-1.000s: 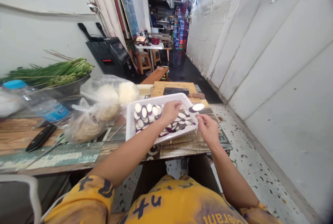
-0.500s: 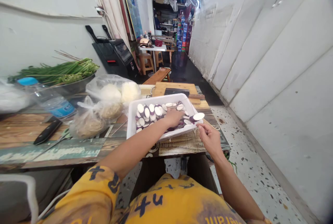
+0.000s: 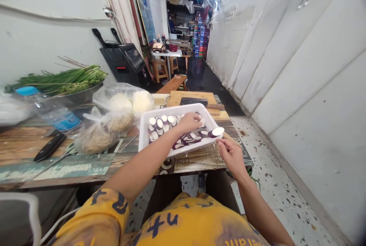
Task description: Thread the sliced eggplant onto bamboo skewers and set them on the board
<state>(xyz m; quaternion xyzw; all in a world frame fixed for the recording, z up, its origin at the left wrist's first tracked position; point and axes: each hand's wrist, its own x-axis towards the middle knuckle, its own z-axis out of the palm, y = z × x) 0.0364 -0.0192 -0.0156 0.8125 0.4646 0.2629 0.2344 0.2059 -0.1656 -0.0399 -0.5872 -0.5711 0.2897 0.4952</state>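
A white plastic tray (image 3: pixel 144 145) on the table holds many oval eggplant slices (image 3: pixel 192 138), white inside with purple skin. My left hand (image 3: pixel 191 122) is over the tray's far right part, fingers curled in a pinch on an eggplant slice (image 3: pixel 201 120) that is partly hidden. Just off the tray's near right corner, my right hand (image 3: pixel 233 156) pinches the lower end of a thin skewer. At the skewer's other end are eggplant slices (image 3: pixel 216 132), pressed together above the tray's rim.
Behind the tray, a cleaver (image 3: pixel 193 101) rests on a wooden cutting board (image 3: pixel 173 97). Thin skewers (image 3: pixel 194 158) lie beside the tray. To the left are knotted plastic bags (image 3: pixel 98 133), a water bottle (image 3: pixel 63 118), a black-handled knife (image 3: pixel 49 147) and a bowl of greens (image 3: pixel 88 89).
My left hand has lifted from the slices and moved slightly toward the tray's far right, its fingers now curled together. My right hand with the skewer is nearly unmoved.
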